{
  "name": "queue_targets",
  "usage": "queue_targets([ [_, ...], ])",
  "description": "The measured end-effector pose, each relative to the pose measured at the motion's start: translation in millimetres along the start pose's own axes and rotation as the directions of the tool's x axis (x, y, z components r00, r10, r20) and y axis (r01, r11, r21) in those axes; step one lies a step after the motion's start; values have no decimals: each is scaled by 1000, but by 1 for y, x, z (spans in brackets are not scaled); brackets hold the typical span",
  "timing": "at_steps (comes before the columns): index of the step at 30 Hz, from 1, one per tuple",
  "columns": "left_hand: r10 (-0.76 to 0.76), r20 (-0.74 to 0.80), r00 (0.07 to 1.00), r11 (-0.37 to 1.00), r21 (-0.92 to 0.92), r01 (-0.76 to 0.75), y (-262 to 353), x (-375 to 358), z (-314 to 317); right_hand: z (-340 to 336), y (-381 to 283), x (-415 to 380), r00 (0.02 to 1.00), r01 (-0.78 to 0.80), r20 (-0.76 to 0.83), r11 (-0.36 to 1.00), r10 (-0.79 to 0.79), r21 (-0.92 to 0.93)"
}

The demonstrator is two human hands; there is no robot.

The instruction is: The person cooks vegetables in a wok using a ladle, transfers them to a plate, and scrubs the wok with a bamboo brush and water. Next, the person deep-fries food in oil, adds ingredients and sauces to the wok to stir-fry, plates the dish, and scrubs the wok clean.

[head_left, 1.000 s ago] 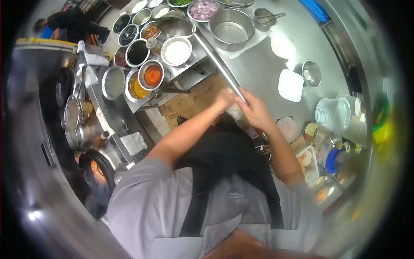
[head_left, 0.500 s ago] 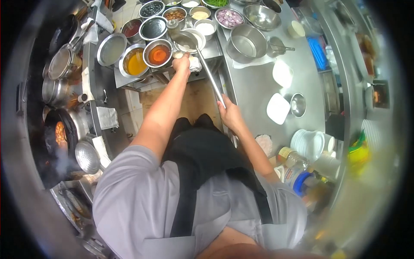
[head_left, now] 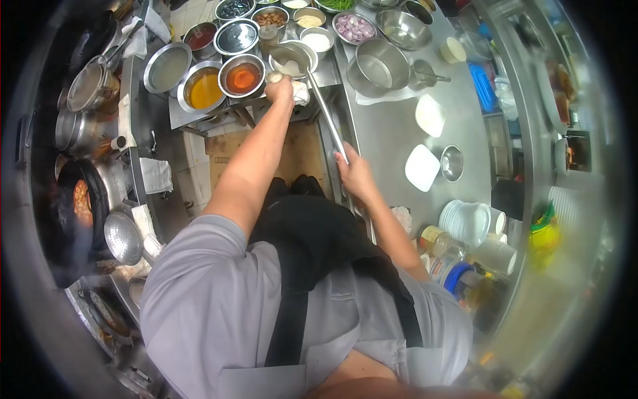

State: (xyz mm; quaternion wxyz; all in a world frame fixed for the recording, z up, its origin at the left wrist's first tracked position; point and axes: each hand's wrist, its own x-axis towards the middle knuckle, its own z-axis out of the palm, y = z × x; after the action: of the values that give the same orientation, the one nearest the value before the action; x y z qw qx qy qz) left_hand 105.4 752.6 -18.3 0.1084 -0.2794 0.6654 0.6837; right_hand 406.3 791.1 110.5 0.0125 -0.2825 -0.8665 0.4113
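My right hand (head_left: pixel 354 174) is closed round the long metal handle of a ladle (head_left: pixel 327 116). The ladle's bowl lies over a white bowl (head_left: pixel 308 50) among the seasoning bowls, with something pale inside it. Just below the ladle's bowl, my left hand (head_left: pixel 280 88) has its fingers closed; what they hold is too small to make out. A crumpled white cloth (head_left: pixel 301 94) is beside that hand. To its left stand a metal bowl of red-orange liquid (head_left: pixel 241 80) and a metal bowl of yellow oil (head_left: pixel 203 91).
On the right counter (head_left: pixel 389 120) are a deep metal pot (head_left: pixel 379 66), white square dishes (head_left: pixel 423 167), a small metal bowl (head_left: pixel 452 163) and stacked plates (head_left: pixel 464 223). At left, food sits in a dark wok (head_left: pixel 82 203) near a perforated skimmer (head_left: pixel 123 237). Sliced shallots (head_left: pixel 355 28) are at the back.
My left hand is slightly higher, nearer the ladle's bowl. The ladle's bowl has shifted a little, and pale contents show in it. My right hand keeps its grip on the handle.
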Motion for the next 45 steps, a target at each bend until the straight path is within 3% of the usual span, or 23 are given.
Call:
queue_targets([
  [9,-55,-12,998,997,-57,54,13,-10,-5,17,-3,21,998,-30,-53,978,19,-205],
  [17,0,18,1000,998,-68,1,-5,7,3,6,3,2,1000,-3,-20,1000,3,27],
  [19,-17,6,1000,1000,-24,17,3,0,-1,5,3,7,990,75,-122,997,-77,-26],
  [26,-20,5,1000,1000,-1,20,-5,8,2,10,0,23,998,-14,-57,989,6,-144],
  [31,-43,19,999,999,-19,43,10,-11,-4,17,-2,9,999,-26,-41,989,20,-145],
  [36,11,-6,1000,999,45,-10,8,-10,-3,6,-1,-6,997,67,-33,996,-69,-54],
  [45,-11,22,1000,1000,-19,11,8,-15,-3,15,-5,15,997,-7,-76,987,-5,-163],
])
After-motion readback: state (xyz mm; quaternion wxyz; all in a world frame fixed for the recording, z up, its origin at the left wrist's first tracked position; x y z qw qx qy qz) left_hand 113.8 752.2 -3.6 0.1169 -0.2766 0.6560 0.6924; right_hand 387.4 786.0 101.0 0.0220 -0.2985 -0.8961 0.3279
